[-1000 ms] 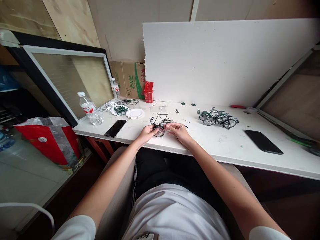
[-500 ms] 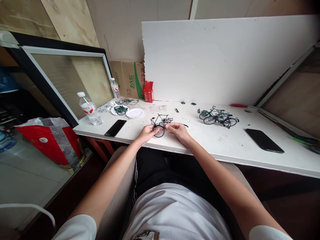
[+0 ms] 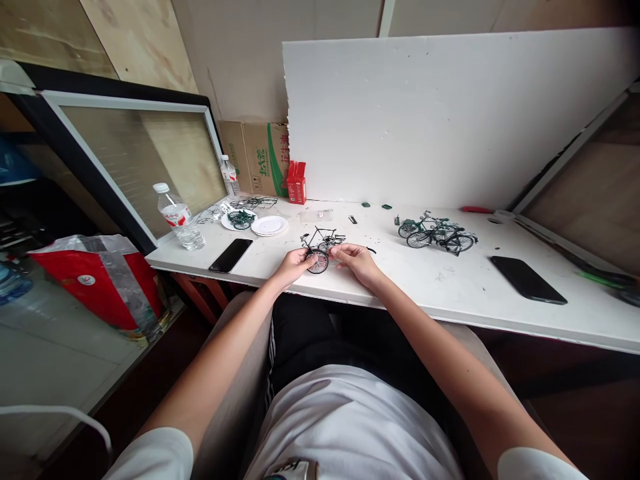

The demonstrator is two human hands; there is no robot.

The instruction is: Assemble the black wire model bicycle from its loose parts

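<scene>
A small black model bicycle (image 3: 319,243) is held over the white table near its front edge, its spoked wheel (image 3: 320,264) towards me. My left hand (image 3: 291,268) is closed on the bicycle, thumb against the wheel's left side. On the other side, the fingers of my right hand (image 3: 356,260) are pinched together close to the wheel. Whatever is between those fingertips is too small to make out. A thin black piece (image 3: 371,251) lies just beyond the right hand.
Finished-looking model bicycles (image 3: 435,235) stand on the table (image 3: 400,283) at right, near a black phone (image 3: 528,280). Leftward are another phone (image 3: 231,256), white plates (image 3: 270,226), green bicycle parts (image 3: 242,219) and a water bottle (image 3: 181,219). A red box (image 3: 297,183) stands behind.
</scene>
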